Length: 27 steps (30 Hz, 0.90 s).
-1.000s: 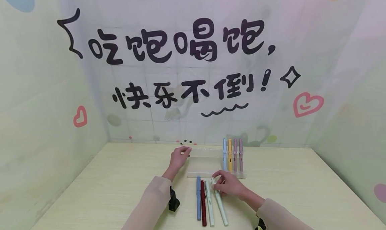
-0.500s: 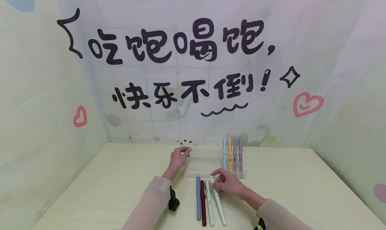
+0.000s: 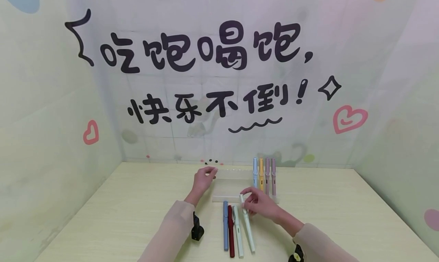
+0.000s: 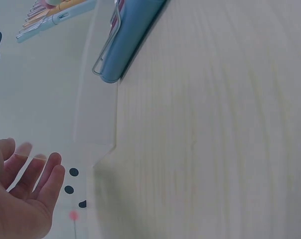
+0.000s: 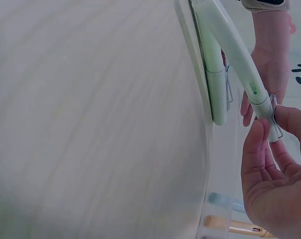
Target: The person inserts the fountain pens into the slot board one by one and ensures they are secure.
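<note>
My right hand [image 3: 262, 204] pinches a pale green pen [image 3: 248, 227] near its clipped cap end; the cap end is raised and the pen slants down toward me. In the right wrist view, thumb and fingertips grip the cap beside the metal clip [image 5: 276, 117]. At the left side of a clear pen rack [image 3: 228, 198], my left hand [image 3: 204, 179] holds its edge between thumb and fingers. Before the rack lie a blue pen [image 3: 225, 225], a dark red pen [image 3: 231, 231] and another pale green pen [image 3: 239, 235], side by side.
On the rack's right side stand a light blue pen [image 3: 255, 172], a yellow pen [image 3: 261, 172] and two purple pens [image 3: 273, 176]. A pale wooden table [image 3: 137, 208] lies beneath, with printed cloth walls [image 3: 219, 140] behind and at both sides.
My right hand has moved slightly up and forward toward the rack, lifting the pale green pen's cap end. My left hand and the other pens have stayed in place.
</note>
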### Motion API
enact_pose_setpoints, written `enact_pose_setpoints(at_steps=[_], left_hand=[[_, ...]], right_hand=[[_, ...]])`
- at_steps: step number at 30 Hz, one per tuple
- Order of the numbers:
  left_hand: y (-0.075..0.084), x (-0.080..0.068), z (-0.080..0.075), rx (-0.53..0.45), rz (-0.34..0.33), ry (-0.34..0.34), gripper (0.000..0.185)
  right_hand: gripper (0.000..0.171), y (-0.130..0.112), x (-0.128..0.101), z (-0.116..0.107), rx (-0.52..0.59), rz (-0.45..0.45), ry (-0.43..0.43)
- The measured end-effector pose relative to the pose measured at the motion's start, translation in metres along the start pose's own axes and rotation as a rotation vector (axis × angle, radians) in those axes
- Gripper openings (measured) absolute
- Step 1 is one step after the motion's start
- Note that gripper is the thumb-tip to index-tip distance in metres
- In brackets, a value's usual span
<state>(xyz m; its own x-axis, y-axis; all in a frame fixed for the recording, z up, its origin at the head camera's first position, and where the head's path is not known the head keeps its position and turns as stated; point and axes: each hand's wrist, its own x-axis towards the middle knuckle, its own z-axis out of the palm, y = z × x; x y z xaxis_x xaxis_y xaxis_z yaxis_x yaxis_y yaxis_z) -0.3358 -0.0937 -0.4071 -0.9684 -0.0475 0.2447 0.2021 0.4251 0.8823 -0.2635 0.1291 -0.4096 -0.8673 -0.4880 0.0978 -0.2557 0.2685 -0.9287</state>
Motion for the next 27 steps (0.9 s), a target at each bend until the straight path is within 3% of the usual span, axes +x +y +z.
enact_pose_setpoints(at_steps=[27], left_hand=[[-0.003, 0.002, 0.002, -0.008, -0.02, -0.006, 0.028]], right_hand=[[0.036, -0.01, 0.012, -0.028, -0.023, -0.012, 0.104]])
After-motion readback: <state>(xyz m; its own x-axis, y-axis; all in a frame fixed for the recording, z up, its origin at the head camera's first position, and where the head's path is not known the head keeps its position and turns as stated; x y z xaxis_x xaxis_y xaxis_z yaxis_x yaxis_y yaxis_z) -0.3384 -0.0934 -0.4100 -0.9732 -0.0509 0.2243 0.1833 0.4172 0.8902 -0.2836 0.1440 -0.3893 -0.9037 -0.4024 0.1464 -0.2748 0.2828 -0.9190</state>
